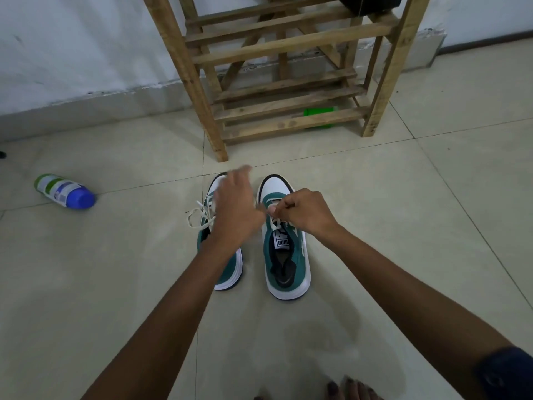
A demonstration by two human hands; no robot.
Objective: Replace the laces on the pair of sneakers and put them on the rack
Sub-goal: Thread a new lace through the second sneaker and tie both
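Tiled floor holds two sneakers; right hand pinches a lace, left hand blurred, grip unclear, hiding the left sneaker.

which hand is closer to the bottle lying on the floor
Left. The left hand is over the left sneaker, well right of the bottle; the right hand is farther right, at the other sneaker's laces.

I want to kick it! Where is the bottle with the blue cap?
The bottle lies on its side on the floor, far left, left of the sneakers.
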